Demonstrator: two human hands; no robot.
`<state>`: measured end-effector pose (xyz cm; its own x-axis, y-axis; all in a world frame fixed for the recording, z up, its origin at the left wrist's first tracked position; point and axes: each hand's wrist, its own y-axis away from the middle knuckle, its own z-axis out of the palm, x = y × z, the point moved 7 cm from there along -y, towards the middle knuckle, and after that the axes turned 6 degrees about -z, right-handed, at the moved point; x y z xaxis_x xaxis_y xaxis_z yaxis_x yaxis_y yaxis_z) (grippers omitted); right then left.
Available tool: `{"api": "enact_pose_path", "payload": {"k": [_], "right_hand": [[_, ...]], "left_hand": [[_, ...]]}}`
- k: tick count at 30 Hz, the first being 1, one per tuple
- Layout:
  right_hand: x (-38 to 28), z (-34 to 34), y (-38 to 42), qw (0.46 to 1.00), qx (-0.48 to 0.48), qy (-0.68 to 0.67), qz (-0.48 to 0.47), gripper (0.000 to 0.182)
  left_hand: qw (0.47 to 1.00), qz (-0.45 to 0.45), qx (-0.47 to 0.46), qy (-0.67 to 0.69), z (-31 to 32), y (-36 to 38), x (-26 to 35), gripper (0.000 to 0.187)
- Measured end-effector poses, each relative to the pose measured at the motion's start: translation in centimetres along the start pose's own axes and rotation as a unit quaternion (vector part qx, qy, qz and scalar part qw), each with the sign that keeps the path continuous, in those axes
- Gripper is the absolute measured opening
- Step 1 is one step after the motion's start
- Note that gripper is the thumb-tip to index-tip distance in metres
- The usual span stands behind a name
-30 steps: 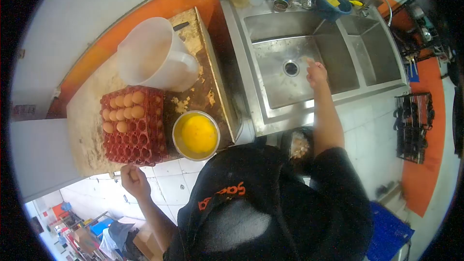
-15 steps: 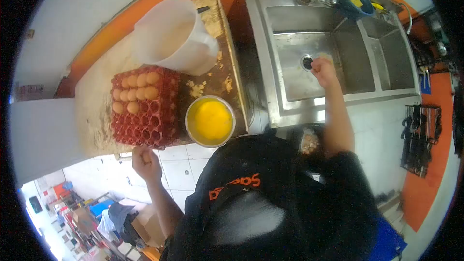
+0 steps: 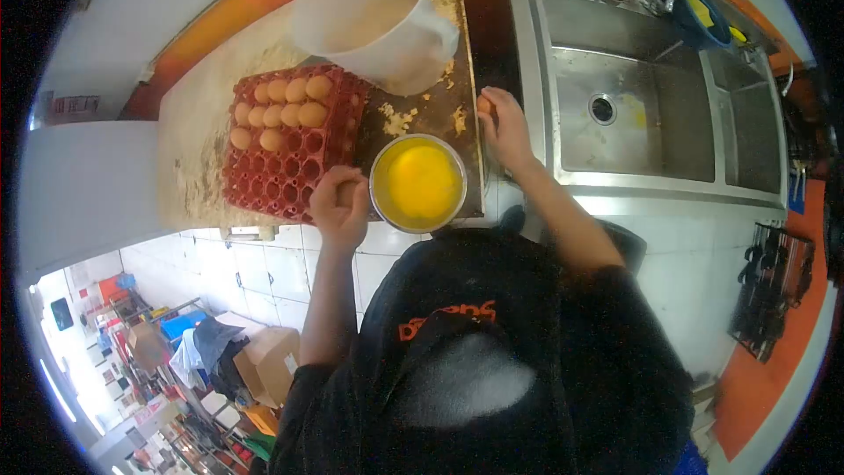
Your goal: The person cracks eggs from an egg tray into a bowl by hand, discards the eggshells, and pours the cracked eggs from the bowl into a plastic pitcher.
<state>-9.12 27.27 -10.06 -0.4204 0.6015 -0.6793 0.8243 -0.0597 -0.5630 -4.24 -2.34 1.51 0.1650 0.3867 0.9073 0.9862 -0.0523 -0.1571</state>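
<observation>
Just left of the metal bowl point(image 3: 377, 178), my left hand point(image 3: 340, 208) is closed around a brown egg point(image 3: 346, 193), near the corner of the red egg trays. The bowl holds yellow cracked egg point(image 3: 417, 179). My right hand point(image 3: 507, 130) is at the table's right edge, fingers curled on a brown egg point(image 3: 483, 105) that is partly hidden. Stacked red trays point(image 3: 290, 173) carry several brown eggs point(image 3: 312, 114) in their upper rows; the lower cups are bare.
A large white plastic pitcher point(image 3: 365, 26) stands behind the bowl and trays on the worn table point(image 3: 198, 141). Yellowish crumbs point(image 3: 397, 120) lie beside it. To the right is a steel double sink point(image 3: 633, 178), with a blue basin point(image 3: 703, 18) behind.
My right hand has moved left from over the sink to the table edge. My left hand has moved right and up, beside the bowl. The camera view has shifted.
</observation>
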Motion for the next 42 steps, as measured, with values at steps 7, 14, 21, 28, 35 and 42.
{"api": "enact_pose_path", "payload": {"k": [7,14,21,28,35,42], "right_hand": [[-0.9,2.2,-0.8,0.996,-0.085,-0.025,-0.005,0.044],[-12.1,2.7,-2.7,0.896,-0.216,-0.367,0.127,0.034],[-15.9,5.2,-1.2,0.809,-0.297,-0.474,0.179,0.043],[-18.5,4.6,-2.1,0.903,-0.288,-0.311,0.072,0.043],[-19.6,4.4,-2.5,0.946,-0.248,-0.190,0.087,0.037],[-21.6,3.3,-3.5,0.955,-0.260,-0.145,0.013,0.032]], "left_hand": [[1.000,-0.001,-0.029,0.003,1.7,-0.5,-0.3,0.016],[0.951,0.172,-0.085,-0.241,3.6,-1.3,5.1,0.045],[0.939,0.220,-0.085,-0.251,2.6,-0.9,4.2,0.051],[0.944,0.213,-0.034,-0.250,2.2,-0.1,5.1,0.049],[0.913,0.265,0.027,-0.310,1.9,0.5,6.8,0.033],[0.897,0.316,0.069,-0.300,0.8,0.6,7.0,0.029]]}}
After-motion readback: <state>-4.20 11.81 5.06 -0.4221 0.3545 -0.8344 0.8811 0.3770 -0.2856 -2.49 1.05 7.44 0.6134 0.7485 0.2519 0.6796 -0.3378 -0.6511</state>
